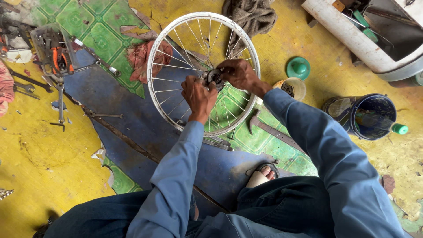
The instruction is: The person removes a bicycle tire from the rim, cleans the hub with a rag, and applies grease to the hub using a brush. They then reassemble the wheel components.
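A spoked bicycle wheel with a white rim (156, 57) lies flat on the floor in front of me. Its dark metal hub (215, 76) sits in the middle of the spokes. My left hand (198, 96) is closed around something small at the near left side of the hub; what it grips is hidden by the fingers. My right hand (240, 72) has its fingers curled on the hub from the far right. Both arms wear blue sleeves.
Wrenches and pliers (57, 59) lie scattered at the left on worn yellow and green flooring. A red rag (143, 59) is beside the rim, a brown cloth (251, 15) behind it. A small jar (293, 88), green lid (298, 68) and blue bucket (368, 117) stand right. A hammer (271, 128) lies near my sandalled foot (262, 174).
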